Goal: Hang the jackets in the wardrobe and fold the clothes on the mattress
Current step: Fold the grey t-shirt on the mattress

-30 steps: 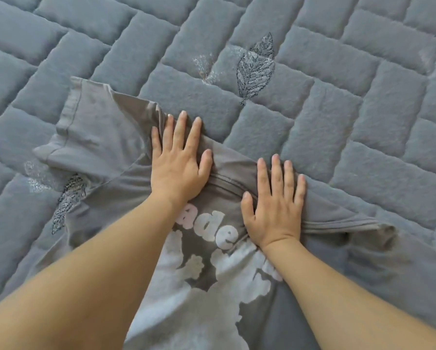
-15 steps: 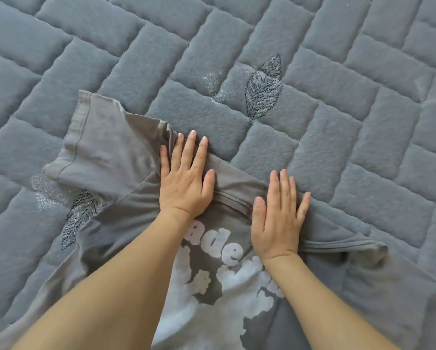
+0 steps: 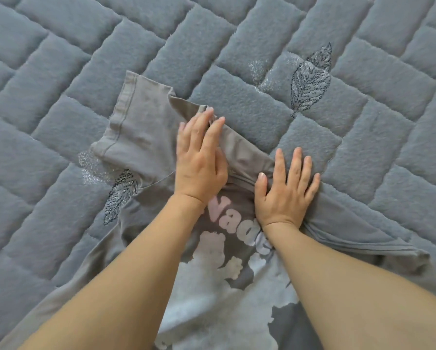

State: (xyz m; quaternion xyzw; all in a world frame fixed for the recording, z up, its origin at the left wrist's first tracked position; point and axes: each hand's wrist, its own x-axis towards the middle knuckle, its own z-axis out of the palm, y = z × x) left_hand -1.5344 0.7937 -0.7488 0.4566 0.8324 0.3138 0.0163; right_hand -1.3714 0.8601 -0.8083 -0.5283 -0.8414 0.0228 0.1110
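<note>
Sliding outward since earlier, the left hand (image 3: 200, 161) presses flat, fingers spread, on the grey printed cotton T-shirt (image 3: 146, 127); right hand (image 3: 285, 188) lies splayed open beside the collar on the quilted blue-grey mattress (image 3: 237, 34).

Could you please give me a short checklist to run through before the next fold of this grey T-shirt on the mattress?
1. T-shirt lies print side up on the mattress: ok.
2. Left hand is on the shoulder area, fingers over the fabric edge: ok.
3. Right hand presses flat beside the collar: ok.
4. Left sleeve is spread smooth: not ok, creased near the shoulder.
5. Right sleeve is laid flat: not ok, bunched in folds.
6. Hem is straight: cannot tell, out of view.
</note>
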